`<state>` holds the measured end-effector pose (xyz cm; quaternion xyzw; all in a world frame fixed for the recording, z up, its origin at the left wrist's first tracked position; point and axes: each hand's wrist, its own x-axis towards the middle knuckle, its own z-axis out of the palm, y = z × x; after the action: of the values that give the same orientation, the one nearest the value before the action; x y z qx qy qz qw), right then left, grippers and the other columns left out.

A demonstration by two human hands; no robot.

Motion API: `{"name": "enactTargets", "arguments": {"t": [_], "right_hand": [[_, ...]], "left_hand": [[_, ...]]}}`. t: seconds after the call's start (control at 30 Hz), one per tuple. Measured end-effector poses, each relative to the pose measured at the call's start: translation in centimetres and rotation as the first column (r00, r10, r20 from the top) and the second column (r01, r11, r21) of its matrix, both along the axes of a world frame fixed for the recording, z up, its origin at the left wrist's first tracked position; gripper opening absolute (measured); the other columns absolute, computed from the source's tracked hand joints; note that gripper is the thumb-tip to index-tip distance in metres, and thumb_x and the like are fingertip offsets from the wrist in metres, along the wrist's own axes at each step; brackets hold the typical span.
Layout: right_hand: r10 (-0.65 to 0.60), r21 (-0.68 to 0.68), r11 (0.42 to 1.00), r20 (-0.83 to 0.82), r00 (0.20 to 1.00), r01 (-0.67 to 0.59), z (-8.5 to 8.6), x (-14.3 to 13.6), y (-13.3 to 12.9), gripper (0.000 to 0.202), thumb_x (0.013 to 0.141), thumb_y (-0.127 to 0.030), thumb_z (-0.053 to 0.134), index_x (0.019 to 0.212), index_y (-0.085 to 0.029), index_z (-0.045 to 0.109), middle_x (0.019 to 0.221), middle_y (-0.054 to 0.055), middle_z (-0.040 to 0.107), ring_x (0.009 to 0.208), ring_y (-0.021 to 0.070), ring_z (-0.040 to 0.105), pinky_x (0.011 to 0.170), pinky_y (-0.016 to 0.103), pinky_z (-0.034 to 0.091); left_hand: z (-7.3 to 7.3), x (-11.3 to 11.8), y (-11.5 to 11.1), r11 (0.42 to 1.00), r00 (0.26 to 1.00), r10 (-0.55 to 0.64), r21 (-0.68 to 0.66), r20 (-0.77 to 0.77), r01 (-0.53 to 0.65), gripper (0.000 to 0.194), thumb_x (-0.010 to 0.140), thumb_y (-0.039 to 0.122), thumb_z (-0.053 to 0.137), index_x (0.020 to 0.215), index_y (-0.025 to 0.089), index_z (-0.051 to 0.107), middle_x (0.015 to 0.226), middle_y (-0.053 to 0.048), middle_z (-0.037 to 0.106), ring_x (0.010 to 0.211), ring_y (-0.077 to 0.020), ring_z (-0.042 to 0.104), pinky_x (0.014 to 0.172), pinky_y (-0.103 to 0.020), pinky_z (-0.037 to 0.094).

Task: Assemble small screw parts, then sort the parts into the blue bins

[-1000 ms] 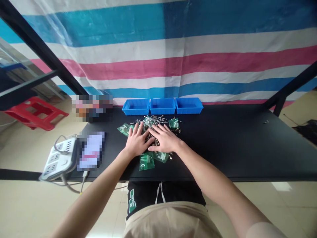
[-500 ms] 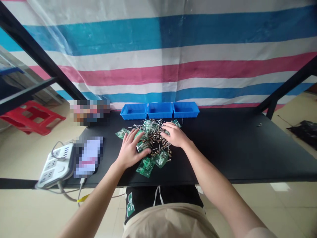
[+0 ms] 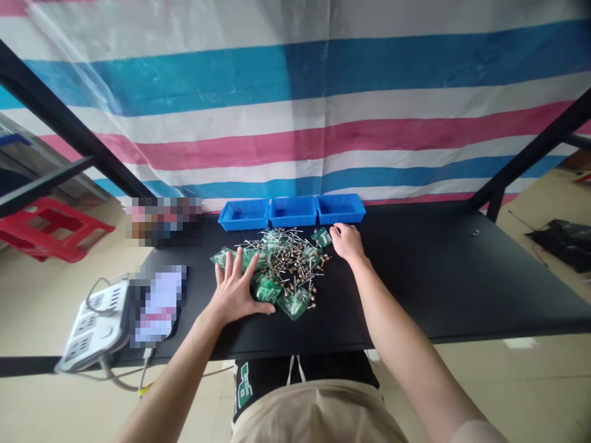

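Note:
A pile of small metal pieces [image 3: 290, 261], silver pins and brass-coloured heads on thin shanks, lies mid-table. Green-tinted clear packets [image 3: 295, 303] with small parts inside lie on and around it. My left hand [image 3: 234, 294] is open, fingers spread, at the pile's left side against a packet [image 3: 266, 289]. Beyond the pile's right edge, my right hand [image 3: 348, 242] is closed, its fingertips pinched low by the tabletop; whatever they hold is hidden. Close to its fingers lies another green packet [image 3: 322, 237].
Three blue bins [image 3: 293, 212] stand in a row behind the pile. To the left are a white power strip [image 3: 95, 326], a phone [image 3: 159, 304] with a cable and a blurred-out object [image 3: 164, 220]. A tiny piece [image 3: 475, 233] lies far right on the black table [image 3: 438, 277].
My right hand has moved off the pile to the right and closed its fingers where a lone pin lay. The left hand has shifted slightly nearer me, with some packets moved inward.

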<state>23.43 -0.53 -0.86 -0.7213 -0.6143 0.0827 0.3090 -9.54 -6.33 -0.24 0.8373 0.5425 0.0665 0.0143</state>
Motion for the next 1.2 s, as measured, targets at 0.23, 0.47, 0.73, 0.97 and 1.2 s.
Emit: {"name": "enactTargets", "arguments": {"t": [0.23, 0.47, 0.73, 0.97, 1.2], "right_hand": [[0.159, -0.047, 0.986, -0.011, 0.987, -0.159, -0.3, -1.5, 0.2, 0.037, 0.093, -0.040, 0.045, 0.114, -0.018, 0.068, 0.120, 0.009, 0.068, 0.115, 0.0285, 0.056, 0.100, 0.040, 0.040], [0.185, 0.079, 0.980, -0.044, 0.982, -0.181, -1.5, -1.2, 0.5, 0.037, 0.091, -0.039, 0.050, 0.113, -0.015, 0.068, 0.120, 0.013, 0.067, 0.115, 0.0275, 0.057, 0.101, 0.041, 0.042], [0.191, 0.310, 0.938, -0.098, 0.977, -0.153, -1.7, -0.9, 0.7, 0.030, 0.090, -0.039, 0.052, 0.099, -0.017, 0.071, 0.103, 0.012, 0.072, 0.101, 0.0263, 0.063, 0.094, 0.041, 0.048], [0.190, 0.394, 0.910, -0.113, 0.975, -0.132, -1.3, -1.3, 0.4, 0.024, 0.089, -0.033, 0.052, 0.081, -0.019, 0.070, 0.085, 0.008, 0.073, 0.084, 0.0217, 0.065, 0.081, 0.035, 0.051], [0.166, 0.356, 0.928, -0.126, 0.978, -0.112, -1.6, -1.5, 0.5, 0.018, 0.085, -0.029, 0.055, 0.080, -0.020, 0.069, 0.085, 0.007, 0.073, 0.083, 0.0216, 0.065, 0.079, 0.035, 0.052]], "left_hand": [[0.4, -0.1, 2.6, 0.980, 0.985, -0.174, -0.099, 0.009, 0.174, 0.139, 0.043, 0.090, 0.063, 0.155, 0.019, 0.020, 0.159, -0.023, 0.014, 0.143, -0.0509, 0.014, 0.112, -0.067, 0.016], [1.1, 1.2, 2.8, 0.969, 0.959, -0.237, -0.035, 0.155, 0.246, 0.128, 0.052, 0.091, 0.057, 0.152, 0.016, 0.029, 0.159, -0.022, 0.018, 0.143, -0.0476, 0.021, 0.114, -0.061, 0.021], [5.6, 0.9, 9.2, 0.972, 0.888, 0.220, -0.010, 0.405, -0.236, 0.044, 0.083, 0.049, 0.050, 0.103, 0.016, 0.070, 0.092, -0.008, 0.072, 0.087, -0.0241, 0.066, 0.085, -0.033, 0.049], [4.6, 0.9, 12.0, 0.953, 0.869, 0.283, -0.015, 0.405, -0.303, 0.035, 0.076, 0.034, 0.049, 0.093, 0.018, 0.075, 0.081, -0.006, 0.073, 0.078, -0.0232, 0.066, 0.077, -0.031, 0.048], [3.9, -3.4, 12.3, 0.855, 0.849, 0.510, -0.187, 0.139, -0.483, 0.036, 0.072, 0.052, 0.058, 0.078, 0.019, 0.072, 0.077, -0.014, 0.071, 0.077, -0.0351, 0.066, 0.062, -0.037, 0.046]]}}
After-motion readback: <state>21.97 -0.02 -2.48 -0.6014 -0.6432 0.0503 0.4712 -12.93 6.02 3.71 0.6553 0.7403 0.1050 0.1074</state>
